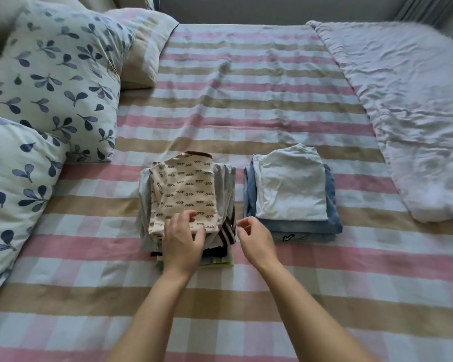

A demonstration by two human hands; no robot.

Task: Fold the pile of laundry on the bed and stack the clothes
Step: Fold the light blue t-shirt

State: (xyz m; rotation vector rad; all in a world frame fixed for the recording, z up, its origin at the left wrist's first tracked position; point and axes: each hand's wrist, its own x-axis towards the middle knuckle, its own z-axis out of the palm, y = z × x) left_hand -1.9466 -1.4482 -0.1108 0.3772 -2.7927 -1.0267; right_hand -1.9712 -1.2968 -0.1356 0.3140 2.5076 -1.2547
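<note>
Cream cloth (185, 189) with small brown marks lies on top of the left stack (225, 184), in the middle of the striped bed (246, 100). The left hand (183, 241) grips its near edge, with fingers bent over the top and the thumb at the side. The right hand (256, 239) hovers just beside this stack's right corner, fingers loosely curled, holding nothing. The right stack (298, 226), white on blue, stands near. Leaf-print pillows (55, 74) lie at left.
</note>
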